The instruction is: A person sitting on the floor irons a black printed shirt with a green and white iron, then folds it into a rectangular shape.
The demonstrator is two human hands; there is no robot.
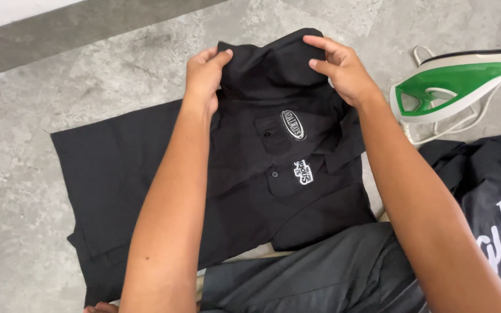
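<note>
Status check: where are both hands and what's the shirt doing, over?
Left hand and right hand both pinching the far edge of the black shirt. Shirt folded on the grey floor. Green and white iron parked right, clear of the hands.

Both bare forearms are reaching forward and away from the body, converging slightly. The left hand (205,74) is curling its fingers downward in a pinch. The right hand (342,68) is pinching likewise, thumb tucked beneath its fingers.
</note>
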